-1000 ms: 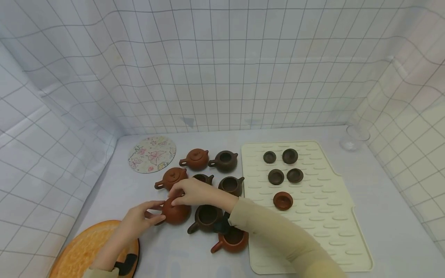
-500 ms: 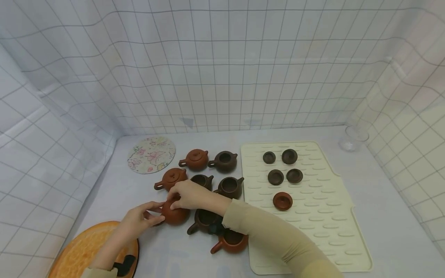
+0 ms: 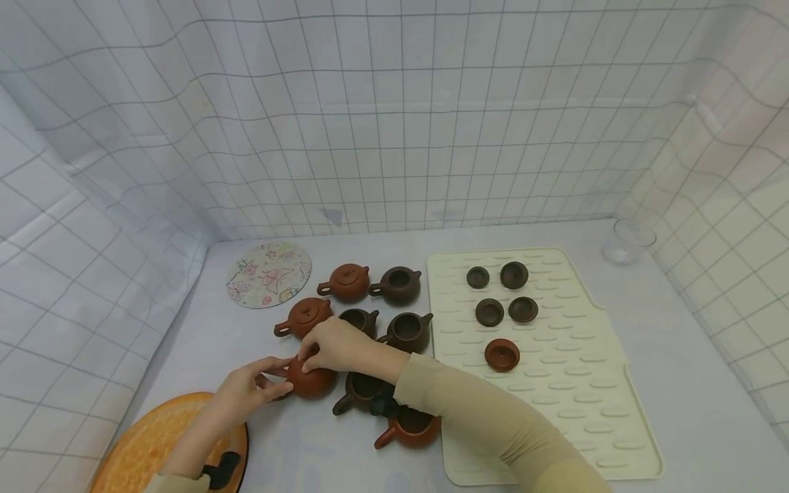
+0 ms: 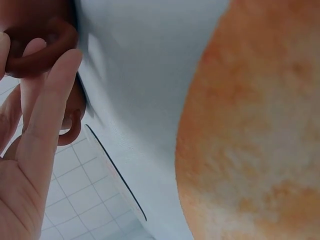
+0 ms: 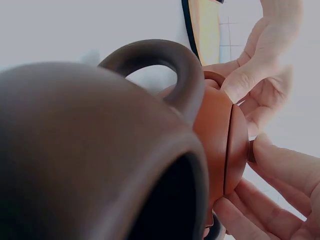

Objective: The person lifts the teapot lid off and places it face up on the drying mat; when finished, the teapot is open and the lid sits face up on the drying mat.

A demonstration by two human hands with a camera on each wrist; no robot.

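Observation:
A reddish-brown clay teapot [image 3: 312,386] stands at the left front of the group, its looped handle [image 4: 59,47] pointing to the left. My left hand [image 3: 245,389] holds it by that handle, one finger inside the loop. The lid [image 5: 239,150] sits on the pot, with a thin dark seam around it. My right hand [image 3: 342,346] reaches across from the right and pinches the lid's knob [image 5: 251,152]; other fingertips lie by the lid's edge. Beside it, a dark brown teapot [image 3: 359,395] without a lid is partly hidden under my right wrist.
Lidded red teapots [image 3: 349,282] and open dark teapots [image 3: 401,293] stand close behind. An open red teapot [image 3: 414,438] is in front. Several loose lids [image 3: 502,355] lie on a cream mat [image 3: 592,424]. An orange round mat [image 3: 157,435], floral disc [image 3: 259,291] and clear glass [image 3: 619,252] surround them.
The right hand and forearm have shifted slightly left, with the fingers still at the teapot's lid. The left hand keeps its place at the handle.

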